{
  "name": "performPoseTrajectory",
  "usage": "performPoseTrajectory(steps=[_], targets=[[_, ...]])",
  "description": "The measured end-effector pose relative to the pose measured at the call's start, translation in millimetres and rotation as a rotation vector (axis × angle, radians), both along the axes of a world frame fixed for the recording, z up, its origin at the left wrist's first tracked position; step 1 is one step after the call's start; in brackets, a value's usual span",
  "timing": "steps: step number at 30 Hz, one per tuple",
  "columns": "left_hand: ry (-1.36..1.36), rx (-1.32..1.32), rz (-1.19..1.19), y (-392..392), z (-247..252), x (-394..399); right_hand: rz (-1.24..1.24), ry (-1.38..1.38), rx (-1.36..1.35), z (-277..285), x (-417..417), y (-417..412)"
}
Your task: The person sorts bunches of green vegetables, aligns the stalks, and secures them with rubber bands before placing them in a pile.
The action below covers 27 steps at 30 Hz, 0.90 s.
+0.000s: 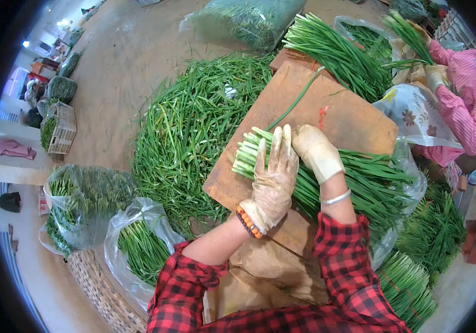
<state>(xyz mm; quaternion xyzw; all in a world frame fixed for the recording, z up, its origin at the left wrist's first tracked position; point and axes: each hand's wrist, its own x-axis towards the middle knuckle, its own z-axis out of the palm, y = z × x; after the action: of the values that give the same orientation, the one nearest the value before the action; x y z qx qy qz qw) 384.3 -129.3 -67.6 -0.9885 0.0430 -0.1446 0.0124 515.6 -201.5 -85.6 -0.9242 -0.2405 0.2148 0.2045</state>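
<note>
A bundle of long green garlic chives (354,175) lies across a worn brown board (346,120), its pale cut ends to the left. Over the stems near those ends rests my left hand (274,183), in a stained thin glove, its fingers extended and slightly spread. Close against its fingertips is my right hand (319,152), also gloved, bent over the bundle; its fingers are mostly hidden, so its hold is unclear. One loose green stalk (296,102) and a red tie (323,116) lie on the board above the hands. A second bundle (333,54) lies at the board's far end.
A heap of loose green leaves (192,137) covers the floor left of the board. Bagged greens (142,249) stand at lower left, with tied bundles (406,287) at lower right. A co-worker in a pink checked sleeve (462,95) holds stalks at upper right.
</note>
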Motion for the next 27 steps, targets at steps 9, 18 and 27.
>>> performPoseTrajectory(steps=[9, 18, 27], targets=[[0.211, 0.059, -0.070, 10.9, -1.3, 13.5, -0.013, -0.276, 0.104, 55.2, -44.7, -43.2], [0.056, 0.087, -0.216, 46.9, -0.2, -17.1, 0.059, -0.306, -0.298, 37.2, -119.0, -47.4], [0.118, 0.093, 0.031, 149.8, -23.0, -35.0, 0.048, -0.341, -0.266, 37.3, -119.6, -51.9]])
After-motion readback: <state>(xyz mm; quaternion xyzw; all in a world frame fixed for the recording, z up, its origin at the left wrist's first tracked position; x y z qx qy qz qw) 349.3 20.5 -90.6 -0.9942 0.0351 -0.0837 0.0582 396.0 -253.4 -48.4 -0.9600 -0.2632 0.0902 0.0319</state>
